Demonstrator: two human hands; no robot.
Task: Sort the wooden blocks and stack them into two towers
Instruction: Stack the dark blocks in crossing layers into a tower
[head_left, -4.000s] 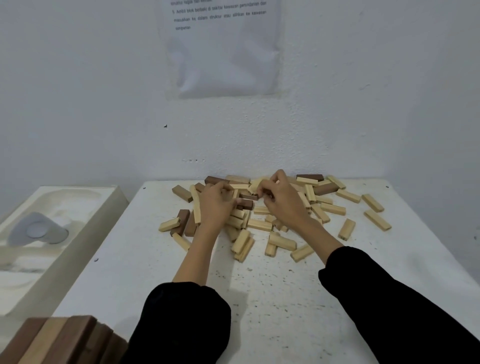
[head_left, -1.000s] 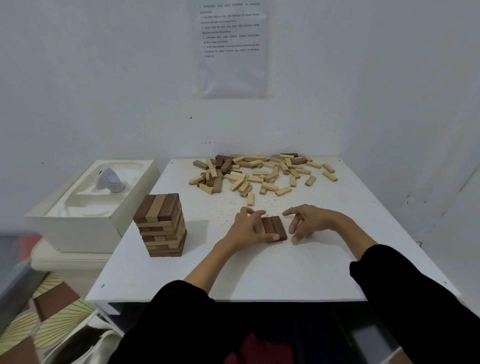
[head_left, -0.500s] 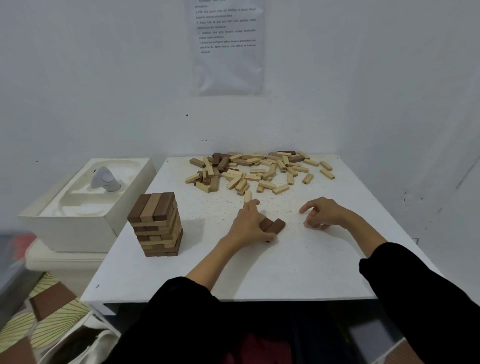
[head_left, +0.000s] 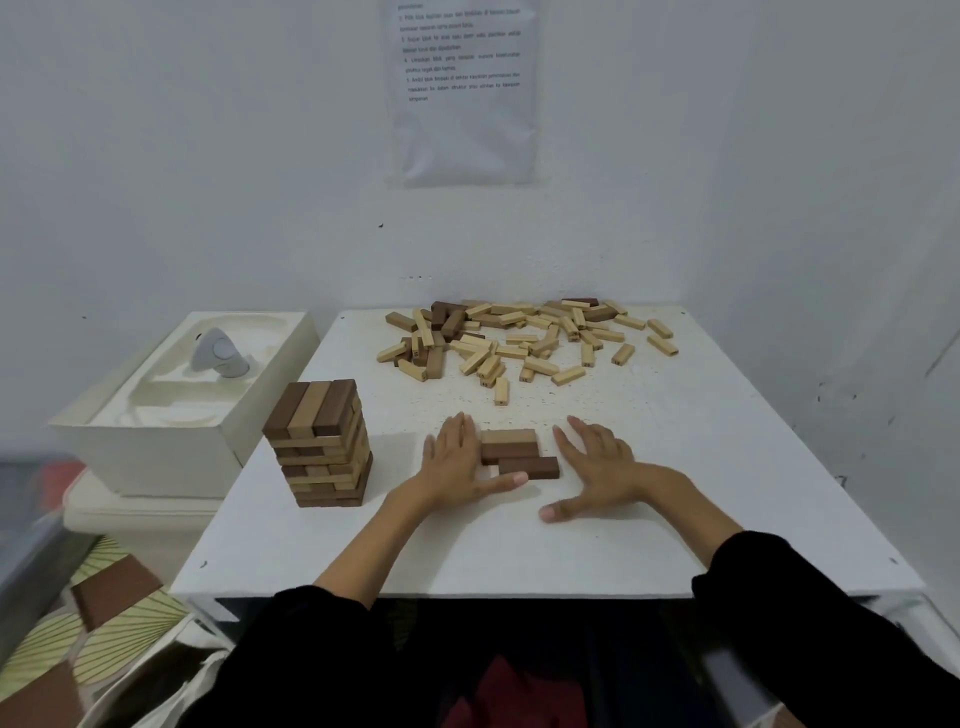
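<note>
Three brown blocks (head_left: 511, 453) lie side by side, flat on the white table (head_left: 675, 467), the nearest one shifted to the right. My left hand (head_left: 457, 462) lies flat with straight fingers against their left ends, its thumb under the near block. My right hand (head_left: 597, 462) rests spread on the table just right of the blocks. A tower of brown and tan blocks (head_left: 319, 449) stands at the left. A loose pile of mostly pale blocks (head_left: 519, 340), with a few dark ones, lies at the table's far side.
A cream box (head_left: 171, 415) holding a grey device (head_left: 218, 356) sits left of the table. A printed paper sheet (head_left: 462, 88) hangs on the white wall behind. Bags and patterned fabric lie on the floor at the lower left.
The three brown blocks now lie crosswise as a flat row instead of angled. Both hands have flattened out on either side of them. The camera view has pulled back from the pile.
</note>
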